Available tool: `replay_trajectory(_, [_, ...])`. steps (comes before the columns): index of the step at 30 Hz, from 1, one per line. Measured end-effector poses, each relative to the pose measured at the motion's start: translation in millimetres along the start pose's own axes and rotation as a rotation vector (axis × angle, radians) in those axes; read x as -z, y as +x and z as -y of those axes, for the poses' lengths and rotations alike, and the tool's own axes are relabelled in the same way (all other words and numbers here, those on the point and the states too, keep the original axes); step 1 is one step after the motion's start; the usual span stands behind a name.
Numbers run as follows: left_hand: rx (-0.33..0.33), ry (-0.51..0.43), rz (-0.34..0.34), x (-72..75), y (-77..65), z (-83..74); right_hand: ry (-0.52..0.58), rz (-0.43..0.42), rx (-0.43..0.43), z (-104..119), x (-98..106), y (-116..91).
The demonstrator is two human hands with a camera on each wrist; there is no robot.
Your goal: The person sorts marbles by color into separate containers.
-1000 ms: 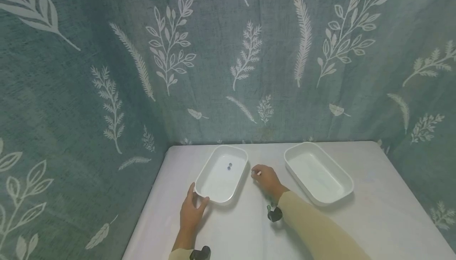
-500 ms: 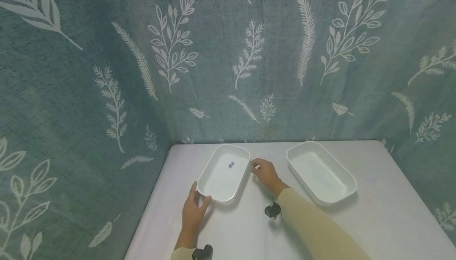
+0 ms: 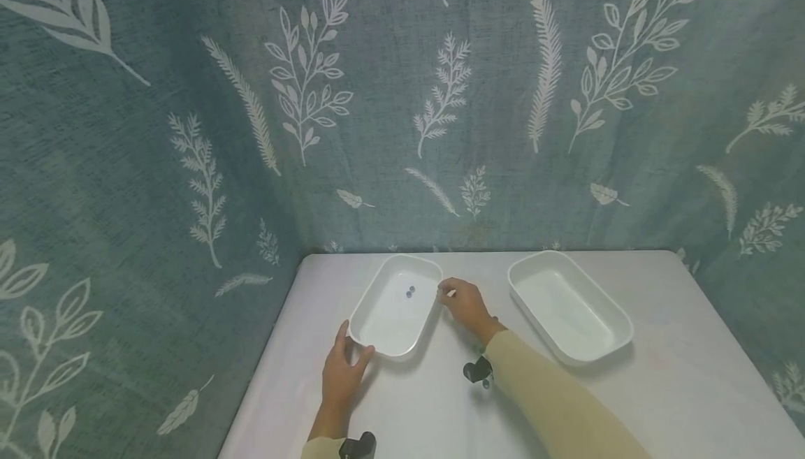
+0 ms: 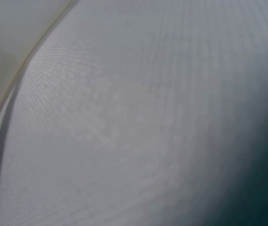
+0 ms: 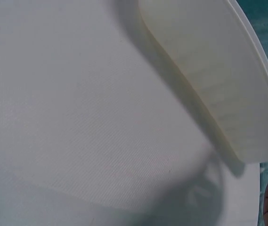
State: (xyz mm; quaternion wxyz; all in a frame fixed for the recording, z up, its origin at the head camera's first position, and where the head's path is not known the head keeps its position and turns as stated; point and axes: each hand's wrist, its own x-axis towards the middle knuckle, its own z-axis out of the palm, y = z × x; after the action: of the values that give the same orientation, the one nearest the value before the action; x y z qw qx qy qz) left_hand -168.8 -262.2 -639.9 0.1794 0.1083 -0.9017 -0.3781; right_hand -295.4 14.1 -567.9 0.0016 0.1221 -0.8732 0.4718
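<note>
A white rectangular tray (image 3: 385, 326) lies at the left of the table, with two small blue-grey round pieces (image 3: 410, 292) on its floor. At the tray's near left corner, my left hand (image 3: 342, 372) holds the rim, thumb on the near side and fingers along the left side. My right hand (image 3: 467, 303) is at the tray's right rim, its thumb and index fingertips pinched together. A tiny bluish piece seems to show between them, largely hidden. Only a sliver of fingertips appears at the edge of each wrist view.
A second white tray (image 3: 569, 319) stands to the right of my right forearm. The white table (image 3: 434, 417) meets a patterned green curtain (image 3: 377, 130) at the back and left. Each wrist carries a small black camera (image 3: 478, 371).
My right hand has moved slightly up and left, from beside the left tray to its right rim. The left hand keeps its place at the tray's corner.
</note>
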Motion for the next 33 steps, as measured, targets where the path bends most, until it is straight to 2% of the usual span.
replay_trajectory(7, [0.002,-0.011,-0.002,0.4,-0.7,-0.4,0.018,0.026,-0.031,5.1,-3.5,1.0])
replay_trajectory(24, [-0.002,-0.015,0.004,0.8,0.3,-1.6,0.052,0.006,0.003,2.4,-7.7,5.2])
replay_trajectory(33, [0.011,0.001,0.010,2.4,-1.1,-4.1,0.060,0.009,-0.021,1.9,-7.6,1.6])
